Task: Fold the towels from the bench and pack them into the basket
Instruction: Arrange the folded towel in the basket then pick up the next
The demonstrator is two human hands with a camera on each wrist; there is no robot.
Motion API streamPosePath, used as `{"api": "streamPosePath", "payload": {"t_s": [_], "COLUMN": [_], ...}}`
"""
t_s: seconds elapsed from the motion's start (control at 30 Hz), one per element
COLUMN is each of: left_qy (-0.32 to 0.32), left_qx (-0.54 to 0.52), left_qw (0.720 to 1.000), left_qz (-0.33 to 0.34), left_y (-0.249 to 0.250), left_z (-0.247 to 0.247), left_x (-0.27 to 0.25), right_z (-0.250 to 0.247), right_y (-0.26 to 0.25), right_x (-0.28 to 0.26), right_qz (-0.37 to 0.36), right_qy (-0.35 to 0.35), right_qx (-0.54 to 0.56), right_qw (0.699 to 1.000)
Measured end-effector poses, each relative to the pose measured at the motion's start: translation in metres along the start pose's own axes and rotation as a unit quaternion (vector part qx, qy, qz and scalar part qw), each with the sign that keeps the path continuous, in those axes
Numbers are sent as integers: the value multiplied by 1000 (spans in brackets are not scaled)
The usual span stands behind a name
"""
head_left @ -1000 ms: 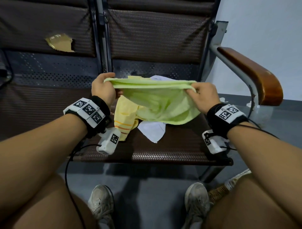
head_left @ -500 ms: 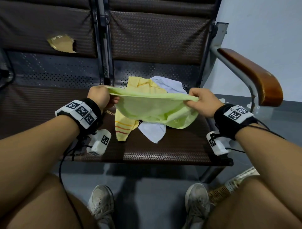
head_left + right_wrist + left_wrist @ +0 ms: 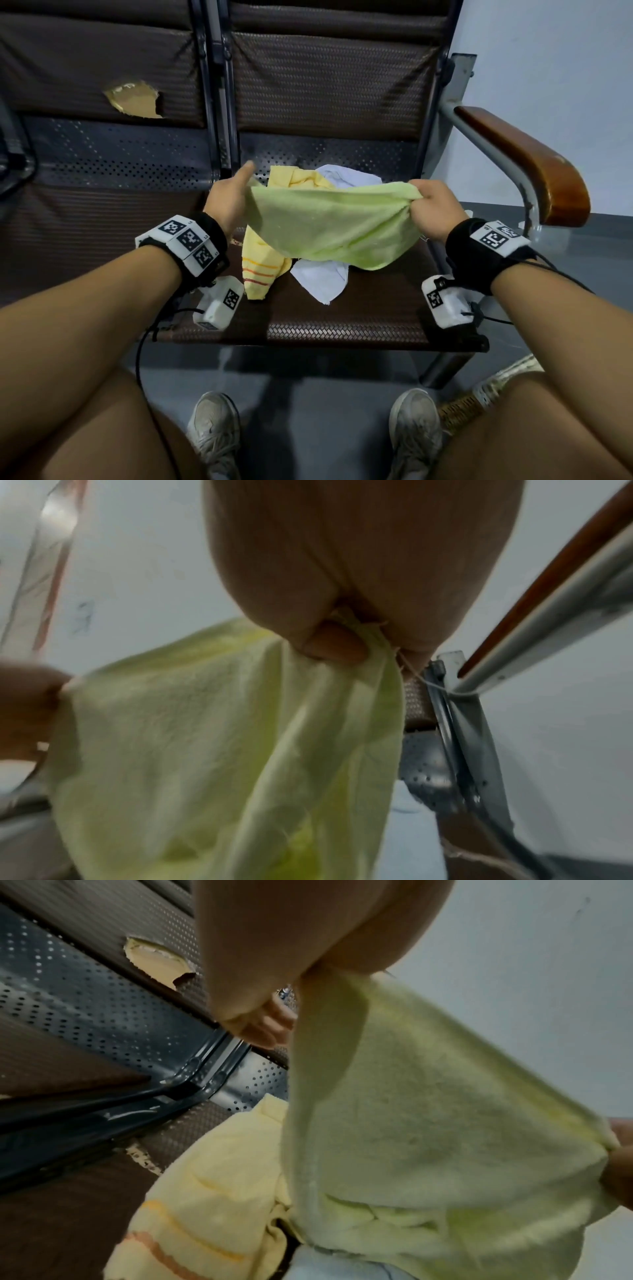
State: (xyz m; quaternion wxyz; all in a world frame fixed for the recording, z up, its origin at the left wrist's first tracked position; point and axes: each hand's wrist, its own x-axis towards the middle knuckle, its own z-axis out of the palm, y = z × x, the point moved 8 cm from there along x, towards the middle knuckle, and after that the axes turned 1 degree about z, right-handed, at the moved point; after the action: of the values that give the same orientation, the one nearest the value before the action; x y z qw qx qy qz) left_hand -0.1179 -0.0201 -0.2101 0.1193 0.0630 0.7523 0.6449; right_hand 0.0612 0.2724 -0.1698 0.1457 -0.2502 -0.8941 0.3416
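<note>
A light green towel [image 3: 329, 226] hangs stretched between both hands above the bench seat [image 3: 359, 308]. My left hand [image 3: 229, 198] holds its left corner against the palm, index finger pointing up. My right hand [image 3: 433, 209] pinches the right corner in a fist. The left wrist view shows the green towel [image 3: 428, 1123] drooping from my left hand [image 3: 294, 961]; the right wrist view shows my right hand [image 3: 342, 631] clamped on the green towel [image 3: 205, 737]. Under it lie a yellow towel [image 3: 260, 270] with orange stripes and a white towel [image 3: 322, 279]. A woven basket [image 3: 479, 401] peeks out at lower right.
The bench has dark woven seats and perforated metal backs, with a torn patch [image 3: 133, 101] on the left backrest. A wooden armrest [image 3: 527, 164] on a metal frame rises at the right. My shoes [image 3: 214, 435] stand on the grey floor below.
Both hands have drawn the green towel tighter and slightly toward me, so it now hangs flat. The left index finger has lifted and points up.
</note>
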Motion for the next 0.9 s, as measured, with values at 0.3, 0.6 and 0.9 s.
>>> {"api": "streamPosePath", "payload": {"t_s": [0.3,0.6,0.9], "left_qy": [-107,26,-129], "left_qx": [-19,-33,-54], "left_qw": [992,994,983], "left_qz": [57,97,115], "left_y": [16,31,50], "left_z": [20,8,101], "left_x": [-6,-7,-71], "right_z": [-26,-5,38], "right_y": [4,3,-37], "right_x": [-1,-16,-26], "right_qz": [52,94,163], "right_qy": [63,-20,-77], "right_qx": [163,233,339], "right_qw": [983,968,924]}}
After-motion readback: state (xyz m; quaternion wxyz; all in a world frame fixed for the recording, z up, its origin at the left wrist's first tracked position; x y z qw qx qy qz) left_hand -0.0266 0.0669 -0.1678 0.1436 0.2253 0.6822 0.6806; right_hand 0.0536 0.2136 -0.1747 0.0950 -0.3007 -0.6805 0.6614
